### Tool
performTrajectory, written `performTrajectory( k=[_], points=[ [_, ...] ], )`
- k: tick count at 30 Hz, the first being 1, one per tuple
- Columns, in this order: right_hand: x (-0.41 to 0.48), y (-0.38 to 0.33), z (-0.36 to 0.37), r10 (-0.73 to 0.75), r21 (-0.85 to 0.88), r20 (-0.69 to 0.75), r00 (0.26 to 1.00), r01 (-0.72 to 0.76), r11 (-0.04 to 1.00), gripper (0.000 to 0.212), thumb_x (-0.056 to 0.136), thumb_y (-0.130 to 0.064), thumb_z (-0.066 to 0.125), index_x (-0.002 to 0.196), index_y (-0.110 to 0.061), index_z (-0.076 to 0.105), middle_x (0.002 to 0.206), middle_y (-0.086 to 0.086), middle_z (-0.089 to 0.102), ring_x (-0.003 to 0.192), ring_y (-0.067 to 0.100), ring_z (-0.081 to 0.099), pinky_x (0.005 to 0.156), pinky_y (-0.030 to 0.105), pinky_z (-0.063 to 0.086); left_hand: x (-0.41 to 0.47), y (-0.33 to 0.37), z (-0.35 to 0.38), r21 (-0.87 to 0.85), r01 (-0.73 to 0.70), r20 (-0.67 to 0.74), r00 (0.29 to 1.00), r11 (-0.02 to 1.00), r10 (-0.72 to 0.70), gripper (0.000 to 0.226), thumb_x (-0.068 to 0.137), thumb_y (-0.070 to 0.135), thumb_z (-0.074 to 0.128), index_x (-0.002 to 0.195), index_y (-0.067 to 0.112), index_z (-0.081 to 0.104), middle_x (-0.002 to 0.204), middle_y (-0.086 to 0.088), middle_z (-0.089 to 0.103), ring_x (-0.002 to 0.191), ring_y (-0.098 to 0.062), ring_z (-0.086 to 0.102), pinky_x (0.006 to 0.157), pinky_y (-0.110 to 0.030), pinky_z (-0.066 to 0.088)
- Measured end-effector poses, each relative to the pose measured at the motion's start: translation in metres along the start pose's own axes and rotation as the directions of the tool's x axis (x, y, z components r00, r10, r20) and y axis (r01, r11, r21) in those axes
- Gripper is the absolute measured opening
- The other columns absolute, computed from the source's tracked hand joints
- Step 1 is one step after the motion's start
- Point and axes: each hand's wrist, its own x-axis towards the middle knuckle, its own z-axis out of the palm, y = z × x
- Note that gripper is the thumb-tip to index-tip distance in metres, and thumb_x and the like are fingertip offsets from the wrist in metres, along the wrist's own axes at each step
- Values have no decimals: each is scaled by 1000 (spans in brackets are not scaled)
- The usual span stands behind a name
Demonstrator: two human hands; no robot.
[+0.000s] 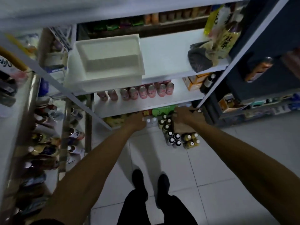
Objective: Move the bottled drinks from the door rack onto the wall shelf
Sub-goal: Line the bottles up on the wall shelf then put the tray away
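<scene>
Two hands reach mid-frame under the wall shelf (138,106) holding pink cans (142,92), left hand (137,121) fingers hidden so grip cannot be told, right hand (183,116) curled round a dark white-capped bottle (197,110); capped bottled drinks (173,138) cluster on the floor just below, blurry door rack (63,161) far left, white bin (107,62) above.

Door rack (63,127) at left, bottles (40,151) stacked in its tiers. Wall shelf (162,101) ahead. Tub (103,82) seated on upper board, left; bag (198,60) at right end. Cans (142,92) lined along board below, carton (194,82) to their right. Bottle cluster (177,138) grouped on floor before lowest board, its far end flanked by left hand (136,120) and right hand (185,115); small bottle (198,110) seemingly gripped in right hand
</scene>
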Motion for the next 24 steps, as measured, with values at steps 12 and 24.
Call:
performTrajectory(
  k=[12,24],
  points=[
    [114,26,160,60,163,89,994,-74,984,21,92,-23,52,109,-11,50,110,12,53,105,28,54,78,35,42,109,-99,122,-74,122,232,967,990,-102,47,97,34,50,135,8,44,136,-15,51,121,-32,50,96,-36,42],
    [313,81,304,97,189,177,979,-131,973,38,97,-27,53,126,-3,49,128,16,51,125,34,48,84,29,35,267,-168,309,-253,282,280,937,926,-209,47,98,31,51,139,11,42,139,-11,48,119,-28,51,86,-26,40]
  ],
)
